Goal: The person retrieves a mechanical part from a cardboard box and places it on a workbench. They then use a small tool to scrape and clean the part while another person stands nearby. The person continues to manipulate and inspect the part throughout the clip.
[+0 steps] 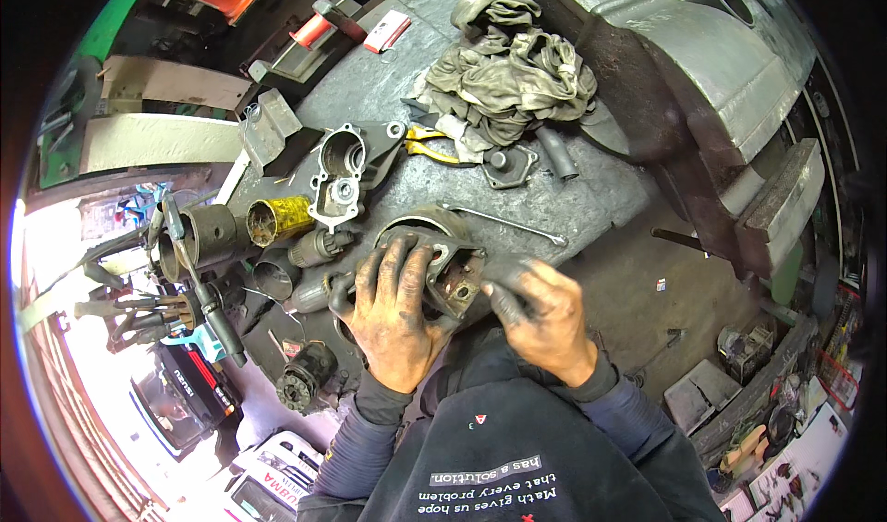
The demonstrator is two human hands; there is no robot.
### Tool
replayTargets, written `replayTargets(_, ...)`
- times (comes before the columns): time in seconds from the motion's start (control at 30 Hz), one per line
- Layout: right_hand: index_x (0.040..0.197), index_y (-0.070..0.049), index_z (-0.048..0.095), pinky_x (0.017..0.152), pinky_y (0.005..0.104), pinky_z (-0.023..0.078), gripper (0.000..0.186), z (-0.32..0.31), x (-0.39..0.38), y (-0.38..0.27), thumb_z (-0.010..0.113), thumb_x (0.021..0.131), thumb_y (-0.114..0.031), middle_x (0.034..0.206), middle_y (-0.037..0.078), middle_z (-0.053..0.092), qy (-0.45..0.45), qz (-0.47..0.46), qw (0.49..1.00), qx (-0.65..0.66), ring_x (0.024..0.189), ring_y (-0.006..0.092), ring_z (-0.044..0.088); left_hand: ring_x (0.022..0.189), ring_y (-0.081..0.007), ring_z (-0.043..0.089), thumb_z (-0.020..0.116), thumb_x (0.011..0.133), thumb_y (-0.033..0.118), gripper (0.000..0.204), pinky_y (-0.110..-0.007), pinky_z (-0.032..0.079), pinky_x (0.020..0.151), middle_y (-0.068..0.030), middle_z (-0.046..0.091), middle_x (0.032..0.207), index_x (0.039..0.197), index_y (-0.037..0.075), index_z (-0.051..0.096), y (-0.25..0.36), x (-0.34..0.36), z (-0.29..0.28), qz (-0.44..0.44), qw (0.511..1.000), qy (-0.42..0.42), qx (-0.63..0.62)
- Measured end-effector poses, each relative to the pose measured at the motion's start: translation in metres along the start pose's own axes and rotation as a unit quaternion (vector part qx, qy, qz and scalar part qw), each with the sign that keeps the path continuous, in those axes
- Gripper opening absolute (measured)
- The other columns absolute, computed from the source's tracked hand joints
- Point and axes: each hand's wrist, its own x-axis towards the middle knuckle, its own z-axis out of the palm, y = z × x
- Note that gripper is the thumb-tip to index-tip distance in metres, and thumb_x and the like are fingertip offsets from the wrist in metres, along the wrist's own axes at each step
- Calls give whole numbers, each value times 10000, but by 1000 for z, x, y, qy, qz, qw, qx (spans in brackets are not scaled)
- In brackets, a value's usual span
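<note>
The left forearm [358, 448] and the right forearm [628, 418], both darkly covered, reach forward. The left hand [399, 311] lies back upward, its fingers somewhat apart. The right hand [547, 326] is partly curled, fingers blurred. Both hands show dark stains.

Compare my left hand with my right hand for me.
Your left hand grips the metal housing from above, while your right hand is at its right side; whether it holds anything is unclear. The left hand's fingers stretch away from you, whereas the right hand's are bent and turned toward the housing. The left hand looks sharp, but the right hand's fingers are partly blurred. Both are bare and darkly smudged.
</note>
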Motion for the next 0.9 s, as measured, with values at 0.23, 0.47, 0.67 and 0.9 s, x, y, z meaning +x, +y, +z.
replayTargets(0.23,1012,22,749,818,333,583,131,0,-1,-1,748,886,58,1004,139,770,23,17,999,36,905,238,744,1314,-274,559,861,654,501,800,-508,274,1145,-27,638,1416,1374,220,654,2,2,-1,-5,1000,2,1)
replayTargets(0.47,1026,4,743,799,356,589,171,1,-3,-2,748,863,57,993,149,759,16,-8,1000,7,902,290,748,1314,-289,558,868,638,497,815,-516,274,1147,-31,632,1423,1373,218,655,2,2,-1,-7,1000,4,-3)
replayTargets(0.67,1082,-4,741,791,392,596,218,0,-5,0,753,866,14,1041,169,754,-7,-27,1000,-11,926,344,753,1323,-339,555,924,592,368,825,-495,360,1109,-67,645,1419,1336,144,646,3,2,-2,6,1000,12,0)
replayTargets(0.9,1062,-9,748,775,384,590,201,-1,-3,-2,742,867,35,1018,162,754,0,-27,1000,-2,900,341,748,1314,-329,559,917,605,445,829,-493,348,1095,-61,652,1404,1333,153,647,1,4,0,13,1000,24,0)
